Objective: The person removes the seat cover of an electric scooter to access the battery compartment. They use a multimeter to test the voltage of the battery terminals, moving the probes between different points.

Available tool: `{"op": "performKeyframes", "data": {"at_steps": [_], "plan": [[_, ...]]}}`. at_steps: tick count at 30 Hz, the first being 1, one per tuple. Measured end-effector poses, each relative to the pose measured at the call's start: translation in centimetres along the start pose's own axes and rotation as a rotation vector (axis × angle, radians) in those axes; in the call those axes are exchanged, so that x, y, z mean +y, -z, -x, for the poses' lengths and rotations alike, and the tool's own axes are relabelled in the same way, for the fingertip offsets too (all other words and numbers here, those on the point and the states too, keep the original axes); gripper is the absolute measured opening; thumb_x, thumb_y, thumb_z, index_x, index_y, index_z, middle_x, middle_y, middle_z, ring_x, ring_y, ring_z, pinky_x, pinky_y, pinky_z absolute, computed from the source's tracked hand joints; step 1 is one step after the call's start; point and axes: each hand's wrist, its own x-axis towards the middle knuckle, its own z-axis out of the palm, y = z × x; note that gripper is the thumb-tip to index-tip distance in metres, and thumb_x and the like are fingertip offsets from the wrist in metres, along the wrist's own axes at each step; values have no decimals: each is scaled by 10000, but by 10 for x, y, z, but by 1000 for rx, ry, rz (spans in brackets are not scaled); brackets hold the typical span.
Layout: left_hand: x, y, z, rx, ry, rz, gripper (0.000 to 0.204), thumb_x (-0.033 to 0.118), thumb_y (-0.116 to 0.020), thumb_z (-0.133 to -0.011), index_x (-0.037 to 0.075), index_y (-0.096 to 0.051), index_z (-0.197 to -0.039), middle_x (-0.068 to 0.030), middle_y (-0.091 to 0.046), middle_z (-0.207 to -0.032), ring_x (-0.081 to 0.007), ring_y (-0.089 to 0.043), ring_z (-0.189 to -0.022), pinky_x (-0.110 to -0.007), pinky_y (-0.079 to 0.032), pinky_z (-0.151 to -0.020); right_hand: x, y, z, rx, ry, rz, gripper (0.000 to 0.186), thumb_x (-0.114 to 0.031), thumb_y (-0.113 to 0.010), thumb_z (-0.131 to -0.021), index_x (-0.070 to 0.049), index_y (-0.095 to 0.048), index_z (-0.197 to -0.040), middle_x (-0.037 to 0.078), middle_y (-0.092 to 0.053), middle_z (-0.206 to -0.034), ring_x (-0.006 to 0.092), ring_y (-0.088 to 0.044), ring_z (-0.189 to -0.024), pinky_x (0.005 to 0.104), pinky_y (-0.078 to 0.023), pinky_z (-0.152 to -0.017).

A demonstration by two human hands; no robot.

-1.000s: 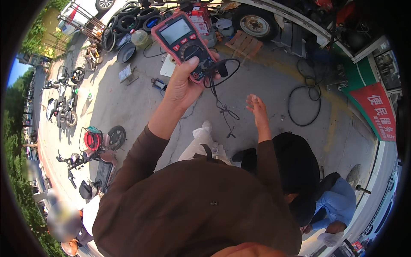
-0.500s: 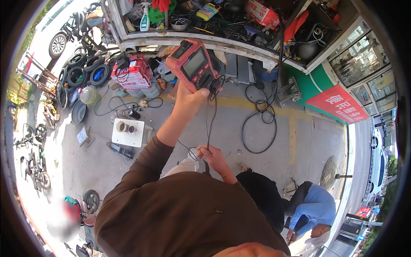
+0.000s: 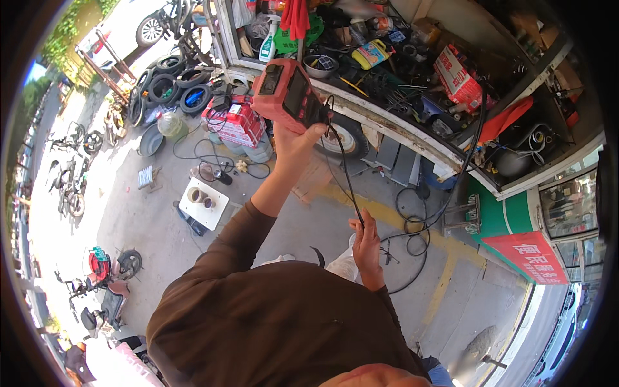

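Observation:
Raised in front of me is a red multimeter [image 3: 276,102] with a dark screen and a dial. My left hand [image 3: 295,145] is closed around its lower end, thumb along its edge. Black test leads [image 3: 346,178] run from its end down to my right hand [image 3: 367,244], which is closed on them lower and to the right. Thin lead ends [image 3: 387,250] stick out beside that hand. The inner faces of the fingers of my left hand are hidden behind the meter.
A cluttered workbench [image 3: 387,116] with tools, a spray bottle [image 3: 269,40] and a yellow bottle [image 3: 372,55] spans the far side. Black cable [image 3: 422,258] coils on the floor at right. At left are a white stool [image 3: 213,216], a red box [image 3: 240,122] and tyres [image 3: 162,89].
My view has turned to the right, and the surroundings have swung round. My right hand has moved right and away from my body along the leads. The multimeter stays in my left hand, tilted differently.

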Motion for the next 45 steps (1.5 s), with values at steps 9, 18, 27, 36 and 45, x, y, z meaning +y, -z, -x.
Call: {"op": "performKeyframes", "data": {"at_steps": [9,18,27,36,45], "plan": [[11,11,-14,287,-201,-617,754,389,-849,-729,-10,-496,-1264,-77,-622,-1154,-185,-610,-1079,-340,-488,-927,65,60,-130,-363,266,-89,302,-62,-550,-958,17,-554,-1250,196,-617,-1127,357,-633,-965,385,-509,-841],[17,-48,25,583,-94,-624,768,453,-807,-767,17,-437,-1279,-90,-583,-1182,-201,-599,-1083,-332,-496,-906,-26,12,-189,-506,390,-570,270,-57,-622,-907,9,-572,-1164,182,-637,-1068,316,-633,-992,377,-496,-860],[64,-33,80,708,-202,-756,802,508,-803,-746,-10,-465,-1258,-87,-607,-1162,-189,-601,-1091,-343,-493,-931,-85,-62,-174,-749,126,-990,143,-54,-590,-940,-18,-549,-1072,94,-641,-908,208,-667,-869,327,-513,-803],[152,-8,157,701,-157,-675,899,593,-776,-717,-7,-447,-1299,-121,-568,-1184,-251,-605,-1120,-334,-592,-717,-56,-53,-209,-1136,90,-896,197,-109,-564,-984,-37,-586,-1166,-40,-523,-819,-1,-407,-595,166,-324,-478],[164,-79,121,541,-138,-489,991,587,-803,-706,-3,-352,-1362,-90,-561,-1182,-149,-581,-986,-300,-523,-797,-59,-136,-191,-1325,367,-690,182,-149,-592,-959,-40,-636,-1098,-2,-591,-730,68,-482,-567,253,-405,-548]]}}
